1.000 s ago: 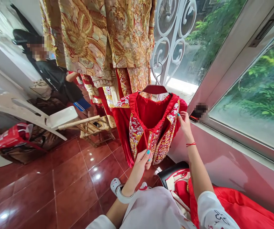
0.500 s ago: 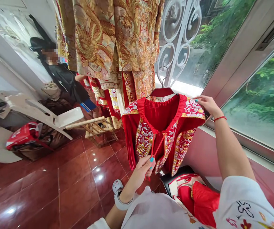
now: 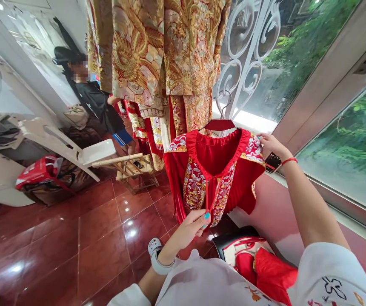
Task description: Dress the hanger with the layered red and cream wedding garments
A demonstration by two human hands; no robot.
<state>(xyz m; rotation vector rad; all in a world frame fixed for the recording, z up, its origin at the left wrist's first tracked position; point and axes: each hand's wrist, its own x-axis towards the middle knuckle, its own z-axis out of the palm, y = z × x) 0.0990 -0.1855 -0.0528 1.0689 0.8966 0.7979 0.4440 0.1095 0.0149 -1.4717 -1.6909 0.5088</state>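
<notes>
A red embroidered garment (image 3: 198, 182), with a gathered neckline and gold and silver patterning, is in front of me on a red hanger (image 3: 220, 124). My left hand (image 3: 195, 222) pinches the red cords (image 3: 207, 195) that hang from its neck. At the garment's right shoulder, my right hand (image 3: 270, 146) is closed on the embroidered edge; some of its fingertips are hidden behind the cloth. The hanger's hook rises past the white scrollwork by the window.
Gold embroidered garments (image 3: 138, 55) hang behind. A bamboo stool (image 3: 135, 165), a white chair (image 3: 98, 148) and a red bag (image 3: 39, 172) stand left, near a person in black (image 3: 96, 102). Red cloth (image 3: 274, 272) lies on a black seat below. A phone (image 3: 272, 162) leans by the window.
My right hand has moved slightly left and down with the shoulder edge, and the garment's right side has folded inward. More of the phone shows. The left hand still holds the cords.
</notes>
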